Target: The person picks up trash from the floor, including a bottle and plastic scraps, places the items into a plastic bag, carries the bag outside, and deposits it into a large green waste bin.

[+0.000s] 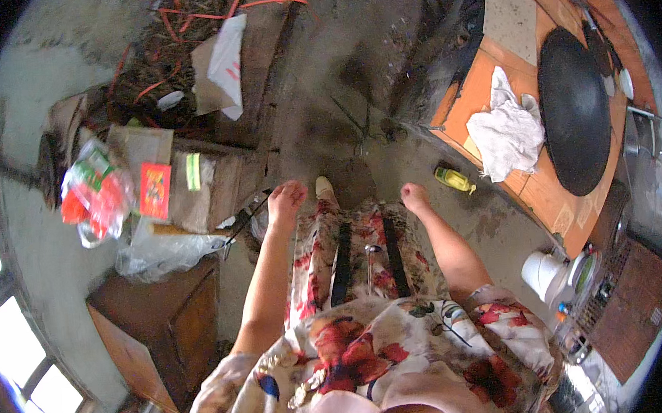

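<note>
My left hand (288, 201) is in the middle of the view, its fingers curled. A thin dark rod (247, 220) slants from beside that hand toward a clear plastic bag (161, 253); I cannot tell whether the hand grips it. My right hand (415, 197) hangs on the other side of my legs, closed into a loose fist with nothing visible in it. Nearest to it, on the floor, lies a yellow bottle (454, 179). Beyond the bottle, a crumpled whitish cloth (506, 133) rests on an orange tiled stove (525, 185), beside a large black wok (576, 111).
Dark tongs-like metal (361, 124) lie on the floor ahead. At left are a brown wooden cabinet (153, 303), a bag of red items (96, 196) and a red packet (155, 190). A white bucket (543, 274) stands at right, near a brown board (630, 308).
</note>
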Available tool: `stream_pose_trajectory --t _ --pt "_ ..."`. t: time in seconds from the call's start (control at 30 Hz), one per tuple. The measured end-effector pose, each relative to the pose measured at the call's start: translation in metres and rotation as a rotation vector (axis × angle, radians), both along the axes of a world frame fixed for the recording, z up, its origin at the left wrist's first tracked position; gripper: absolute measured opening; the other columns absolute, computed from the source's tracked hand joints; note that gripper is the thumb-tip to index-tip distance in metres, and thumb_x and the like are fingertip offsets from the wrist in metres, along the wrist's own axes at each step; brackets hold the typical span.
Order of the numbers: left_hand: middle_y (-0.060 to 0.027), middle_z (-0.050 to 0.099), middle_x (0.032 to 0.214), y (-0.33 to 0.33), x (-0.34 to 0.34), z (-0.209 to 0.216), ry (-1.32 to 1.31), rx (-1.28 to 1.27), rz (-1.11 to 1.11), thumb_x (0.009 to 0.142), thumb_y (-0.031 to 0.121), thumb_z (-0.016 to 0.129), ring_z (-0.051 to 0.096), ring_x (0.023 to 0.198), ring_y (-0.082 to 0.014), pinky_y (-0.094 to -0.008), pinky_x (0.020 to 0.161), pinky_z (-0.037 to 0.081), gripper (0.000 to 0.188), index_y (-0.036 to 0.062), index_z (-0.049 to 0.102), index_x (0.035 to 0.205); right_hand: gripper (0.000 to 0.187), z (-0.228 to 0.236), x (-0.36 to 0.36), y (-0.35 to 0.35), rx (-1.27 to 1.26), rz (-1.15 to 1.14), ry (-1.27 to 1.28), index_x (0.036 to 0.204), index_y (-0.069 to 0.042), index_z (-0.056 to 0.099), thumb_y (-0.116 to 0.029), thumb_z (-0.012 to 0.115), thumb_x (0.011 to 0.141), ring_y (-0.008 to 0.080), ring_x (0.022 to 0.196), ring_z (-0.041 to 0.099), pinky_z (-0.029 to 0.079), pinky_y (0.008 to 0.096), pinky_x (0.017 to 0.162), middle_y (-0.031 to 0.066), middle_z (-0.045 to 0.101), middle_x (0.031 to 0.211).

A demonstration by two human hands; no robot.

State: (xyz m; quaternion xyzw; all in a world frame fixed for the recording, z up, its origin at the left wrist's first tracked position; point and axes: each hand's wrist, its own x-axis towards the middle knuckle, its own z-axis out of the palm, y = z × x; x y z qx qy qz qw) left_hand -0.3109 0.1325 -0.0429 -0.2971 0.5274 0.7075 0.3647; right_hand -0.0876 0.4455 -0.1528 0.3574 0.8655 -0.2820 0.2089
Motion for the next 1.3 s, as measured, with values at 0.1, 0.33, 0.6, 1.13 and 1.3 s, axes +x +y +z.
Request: stream_pose_trajectory --t 0.1,0.33,0.6,1.13,1.3 --pt "-0.0125 0.062 0.091 0.040 -0.011 -0.015 -0.033 0.026 0.065 0.091 0.014 0.055 0.062 0.086 -0.0231 -0.0332 0.072 0.051 0.017 -0.0014 0.058 0.097 0.007 -0.044 -0.048 -0.010 -0.121 -0.064 -0.004 0.078 -0.008 0.064 -0.013 0.062 0.075 0.0296 0.073 0.062 0.048 0.0401 0.064 0.0120 0.064 0.077" --pt "-0.0096 0.061 0.100 0.117 0.011 -0.190 -0.211 0.118 0.298 0.091 0.014 0.058 0.061 0.091 -0.0214 -0.0347 0.080 0.051 0.017 -0.0003 0.060 0.100 0.012 -0.270 -0.086 0.024 -0.014 0.378 -0.318 0.070 -0.007 0.056 -0.003 0.055 0.081 0.0285 0.063 0.052 0.045 0.0401 0.062 0.0110 0.049 0.063" --pt "-0.0118 0.061 0.106 0.125 0.023 -0.330 -0.428 0.148 0.350 0.092 0.013 0.053 0.059 0.097 -0.0241 -0.0354 0.089 0.048 0.018 0.0007 0.057 0.105 0.013 -0.479 -0.099 0.067 0.270 0.671 -0.352 0.075 -0.004 0.056 -0.015 0.058 0.081 0.0272 0.070 0.051 0.046 0.0393 0.071 0.0113 0.051 0.071" --pt "-0.0092 0.063 0.093 0.137 -0.010 -0.339 -0.235 0.271 0.362 0.089 0.014 0.060 0.062 0.085 -0.0186 -0.0305 0.078 0.050 0.010 0.0053 0.058 0.095 0.058 -0.318 -0.188 0.021 0.261 0.182 -0.178 0.097 0.002 0.056 -0.046 0.072 0.069 0.0331 0.092 0.057 0.049 0.0430 0.081 0.0192 0.059 0.097" --pt "-0.0083 0.063 0.092 0.155 0.016 -0.363 -0.351 0.244 0.287 0.089 0.016 0.060 0.061 0.086 -0.0187 -0.0322 0.079 0.050 0.013 0.0043 0.059 0.095 0.059 -0.226 -0.276 0.043 0.354 0.340 -0.288 0.106 0.002 0.055 -0.035 0.077 0.066 0.0332 0.095 0.060 0.049 0.0407 0.082 0.0180 0.061 0.098"
